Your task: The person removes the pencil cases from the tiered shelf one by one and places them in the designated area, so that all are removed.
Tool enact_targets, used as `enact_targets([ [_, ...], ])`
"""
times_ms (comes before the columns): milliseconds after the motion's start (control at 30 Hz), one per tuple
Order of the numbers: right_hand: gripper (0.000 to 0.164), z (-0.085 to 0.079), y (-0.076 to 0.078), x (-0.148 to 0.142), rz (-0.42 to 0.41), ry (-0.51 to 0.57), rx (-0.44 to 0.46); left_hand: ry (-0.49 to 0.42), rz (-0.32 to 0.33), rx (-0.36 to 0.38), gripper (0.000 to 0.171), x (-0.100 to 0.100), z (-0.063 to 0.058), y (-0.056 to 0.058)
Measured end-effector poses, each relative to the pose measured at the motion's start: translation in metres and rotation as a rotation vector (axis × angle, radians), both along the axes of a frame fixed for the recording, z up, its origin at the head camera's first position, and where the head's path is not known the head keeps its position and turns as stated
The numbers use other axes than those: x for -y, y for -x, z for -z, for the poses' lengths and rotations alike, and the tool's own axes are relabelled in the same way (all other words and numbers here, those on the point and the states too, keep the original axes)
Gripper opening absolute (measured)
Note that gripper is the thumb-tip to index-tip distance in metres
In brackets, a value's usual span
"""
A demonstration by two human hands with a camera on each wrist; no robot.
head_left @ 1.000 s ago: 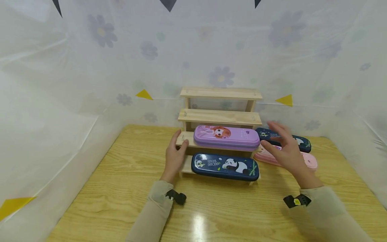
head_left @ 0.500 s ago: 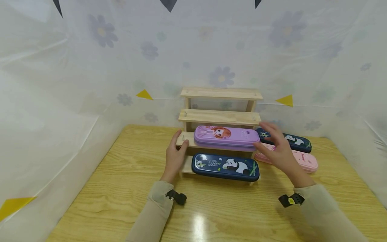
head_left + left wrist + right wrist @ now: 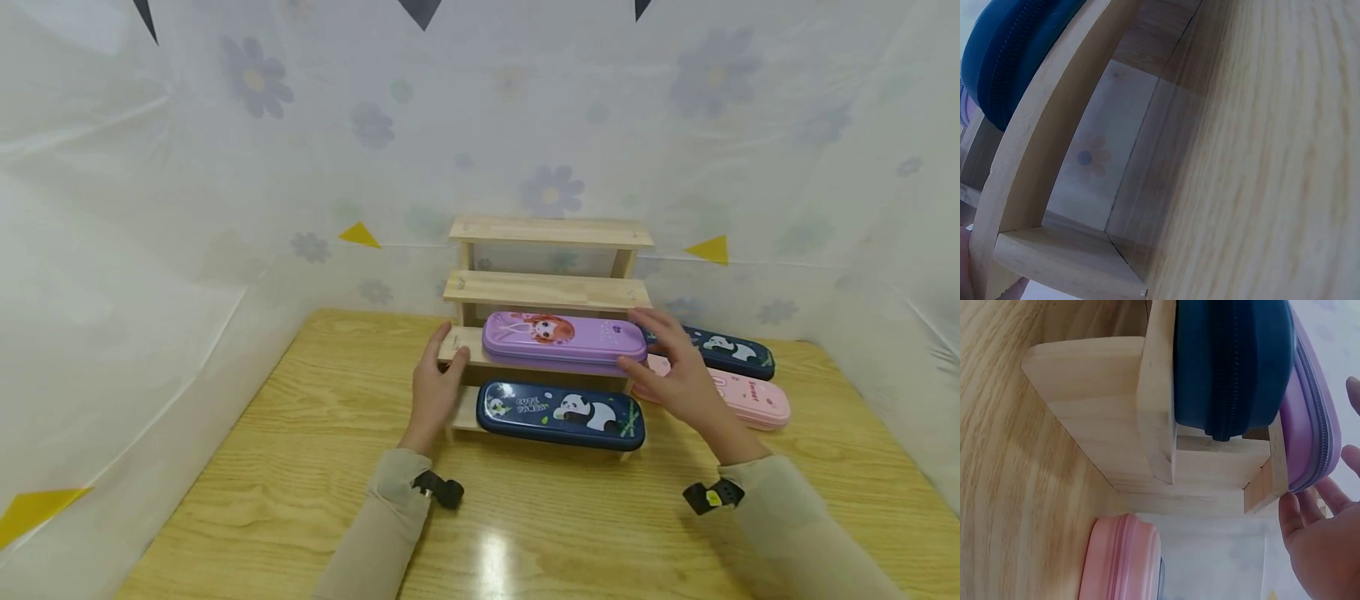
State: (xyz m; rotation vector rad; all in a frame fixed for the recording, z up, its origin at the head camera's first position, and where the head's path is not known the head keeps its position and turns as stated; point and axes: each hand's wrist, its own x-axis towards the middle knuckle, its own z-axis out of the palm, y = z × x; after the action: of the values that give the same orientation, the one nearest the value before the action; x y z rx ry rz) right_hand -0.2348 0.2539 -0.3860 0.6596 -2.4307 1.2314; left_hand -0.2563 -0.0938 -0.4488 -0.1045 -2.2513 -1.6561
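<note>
A tiered wooden display stand [image 3: 547,287] bears two zipped pencil cases. The purple pencil case [image 3: 566,340] with a cartoon girl lies on the second step from the bottom; the dark blue panda pencil case [image 3: 561,415] lies on the lowest step. My left hand [image 3: 435,387] grips the left end of the second step, thumb in front; the left wrist view shows only a sliver of it. At the purple case's right end, my right hand [image 3: 678,379] touches with thumb and fingers loosely bent around that end. The right wrist view shows fingertips [image 3: 1290,509] against it.
Right of the stand, behind my right hand, a pink pencil case [image 3: 753,396] and another dark blue panda case [image 3: 738,354] lie on the wooden table [image 3: 337,492]. A pale flowered sheet [image 3: 315,150] hangs behind and along both sides.
My right hand has moved left, from above the pink and blue cases on the table to the right end of the purple case. The left hand and the stand stay put.
</note>
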Motion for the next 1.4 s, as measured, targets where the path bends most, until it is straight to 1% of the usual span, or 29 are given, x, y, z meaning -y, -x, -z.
enact_targets([
  [167,0.070,0.004,0.002,0.002,-0.024,0.008,0.004,-0.002,0.004,-0.003,0.057,0.000,0.000,0.000],
  [433,0.069,0.008,0.001,0.006,0.032,-0.047,0.053,-0.002,0.006,0.000,0.056,0.000,-0.001,-0.001],
  [667,0.069,0.014,0.006,0.009,0.029,-0.060,0.005,-0.005,0.003,-0.001,0.056,0.000,-0.002,-0.002],
  [967,0.067,0.013,0.003,0.009,0.064,-0.053,-0.045,-0.006,0.006,0.004,0.055,-0.001,-0.002,-0.002],
  [1200,0.066,0.013,-0.001,0.007,0.084,-0.047,-0.026,-0.012,0.010,-0.001,0.057,0.000,-0.001,-0.001],
  [1400,0.067,0.011,-0.006,0.003,0.084,-0.047,-0.006,-0.011,0.002,-0.003,0.058,0.000,0.000,-0.001],
])
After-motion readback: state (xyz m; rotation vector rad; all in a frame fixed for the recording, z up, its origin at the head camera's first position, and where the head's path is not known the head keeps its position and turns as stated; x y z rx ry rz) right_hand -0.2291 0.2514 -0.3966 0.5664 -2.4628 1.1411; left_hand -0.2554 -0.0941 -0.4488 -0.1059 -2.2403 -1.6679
